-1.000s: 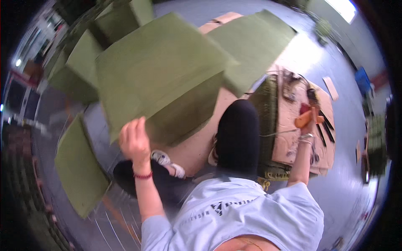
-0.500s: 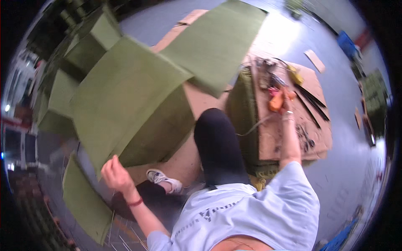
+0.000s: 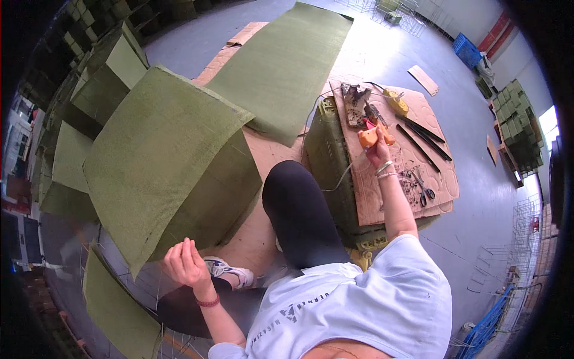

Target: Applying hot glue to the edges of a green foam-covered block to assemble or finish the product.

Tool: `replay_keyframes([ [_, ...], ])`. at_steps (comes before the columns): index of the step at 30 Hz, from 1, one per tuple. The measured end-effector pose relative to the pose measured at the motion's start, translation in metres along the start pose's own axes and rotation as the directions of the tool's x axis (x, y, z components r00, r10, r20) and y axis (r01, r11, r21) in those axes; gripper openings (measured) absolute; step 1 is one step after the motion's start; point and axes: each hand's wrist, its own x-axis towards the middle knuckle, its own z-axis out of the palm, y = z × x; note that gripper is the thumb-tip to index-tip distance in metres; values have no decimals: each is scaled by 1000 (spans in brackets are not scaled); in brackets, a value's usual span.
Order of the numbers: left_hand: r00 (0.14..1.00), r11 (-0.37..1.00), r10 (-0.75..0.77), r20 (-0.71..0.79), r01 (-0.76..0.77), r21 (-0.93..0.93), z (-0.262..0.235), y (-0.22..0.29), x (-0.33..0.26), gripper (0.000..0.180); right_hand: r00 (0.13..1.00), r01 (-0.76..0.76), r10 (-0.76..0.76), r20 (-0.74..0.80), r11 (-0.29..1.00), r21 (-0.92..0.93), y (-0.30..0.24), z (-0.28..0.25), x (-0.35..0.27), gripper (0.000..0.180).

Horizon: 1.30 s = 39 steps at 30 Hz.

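Note:
My right hand [image 3: 379, 151] is wrapped round an orange hot glue gun [image 3: 369, 138] above a cardboard-topped stand. The gun's front points toward a dark-stained, scorched-looking block [image 3: 357, 103]. My left hand [image 3: 186, 263] is raised with its fingertips pinched together; anything between them is too small to see. Just past that hand lies the near corner of a large green woven panel [image 3: 161, 143], part of a box-like piece. Black sticks [image 3: 426, 140] and black-handled scissors [image 3: 426, 194] lie on the cardboard [image 3: 373, 197] near my right hand.
A yellow power socket [image 3: 396, 103] with a cord sits at the cardboard's far edge. Another green sheet [image 3: 281, 66] lies ahead on cardboard. A green panel [image 3: 113, 305] leans at the lower left. Green boxes [image 3: 518, 110], wire racks and a blue crate [image 3: 466, 51] stand farther right.
My left hand has drawn away from the panel's corner, toward me. The glue gun remains in my right hand near the scorched block. The view has shifted and become sharper.

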Motion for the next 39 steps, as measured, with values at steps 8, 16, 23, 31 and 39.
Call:
replay_keyframes([
  [8, 999, 994, -23, 44, 28, -104, 9, 10, -3, 10, 997, 75, -69, 43, 985, -156, 4, 9, 32, 42],
  [16, 977, 934, -202, 66, 212, -286, 9, 12, 13, 12, 986, 122, -151, -76, 946, -299, 15, -9, 35, 51],
  [23, 665, 484, -709, 233, 700, -525, 23, 0, -13, 8, 943, 292, -333, 16, 799, -527, 31, -12, 34, 56],
  [31, 581, 337, -702, 412, 781, -526, 26, -8, -19, 21, 917, -128, -182, -355, 710, -692, 5, -3, 49, 77],
  [39, 456, -273, -400, 795, 769, -578, 62, 57, 54, 47, 997, 18, 58, 57, 530, -848, 25, 166, -26, 56],
])
